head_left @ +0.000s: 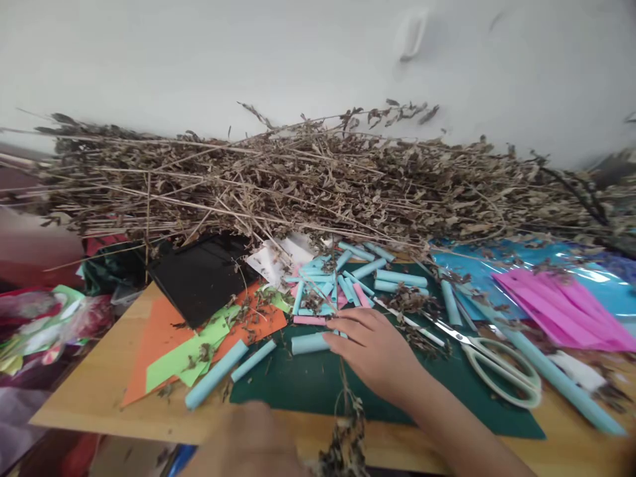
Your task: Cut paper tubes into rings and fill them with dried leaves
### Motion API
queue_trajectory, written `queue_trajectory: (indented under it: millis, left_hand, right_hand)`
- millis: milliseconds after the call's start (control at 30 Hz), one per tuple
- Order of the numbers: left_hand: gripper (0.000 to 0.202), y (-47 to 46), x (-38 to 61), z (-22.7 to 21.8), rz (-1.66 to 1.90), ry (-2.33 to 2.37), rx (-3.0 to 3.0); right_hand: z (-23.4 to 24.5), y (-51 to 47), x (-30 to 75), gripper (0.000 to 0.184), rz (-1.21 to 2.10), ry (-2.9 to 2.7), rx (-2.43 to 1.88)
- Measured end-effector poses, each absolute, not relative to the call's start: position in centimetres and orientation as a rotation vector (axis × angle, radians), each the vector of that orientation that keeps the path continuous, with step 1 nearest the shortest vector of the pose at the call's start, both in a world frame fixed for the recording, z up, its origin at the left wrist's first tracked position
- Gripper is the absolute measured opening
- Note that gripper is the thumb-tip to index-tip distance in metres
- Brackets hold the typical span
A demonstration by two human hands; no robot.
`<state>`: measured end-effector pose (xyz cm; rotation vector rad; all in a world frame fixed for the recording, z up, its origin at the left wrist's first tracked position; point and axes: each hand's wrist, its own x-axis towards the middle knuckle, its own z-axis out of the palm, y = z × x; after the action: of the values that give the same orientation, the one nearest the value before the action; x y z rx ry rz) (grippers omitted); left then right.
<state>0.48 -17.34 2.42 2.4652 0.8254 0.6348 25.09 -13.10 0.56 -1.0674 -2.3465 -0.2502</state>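
Note:
My right hand [375, 354] reaches over a dark green mat [293, 387], its thumb and fingers closed around the right end of a short light blue roll [307, 344], which looks like rolled paper. Just beyond my fingertips lie a pink roll [309, 320] and a loose pile of small blue rolls [325, 288]. My left hand [253, 437] is smeared by motion at the bottom edge, so its fingers cannot be made out. Between my hands hangs a dried leafy sprig [345, 434]; what holds it is unclear.
Cream-handled scissors [501, 371] lie open at the right, beside a long blue roll [561, 381] and pink sheets [566, 308]. Orange paper [159, 331], green paper [191, 354] and a black sheet [203, 275] are at the left. Dried stalks [308, 179] line the wall.

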Motion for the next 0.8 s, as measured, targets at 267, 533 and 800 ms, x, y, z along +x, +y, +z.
queue_trajectory:
  millis: [267,533,800]
  left_hand:
    - [0.036,-5.6,4.3,2.4,0.974,1.225,1.456]
    - [0.020,-2.6,10.1,2.9,1.079,0.793,0.801]
    - [0.018,-3.0,10.3,3.3,1.079,0.736,0.798]
  right_hand:
    - [0.2,-14.0,26.7,0.021,-0.231,-2.108,-0.925]
    - [-0.9,-15.2,28.8,0.034,-0.073,-2.034,-0.894]
    - [-1.1,-15.3,30.1,0.039,-0.043,-1.966,-0.905]
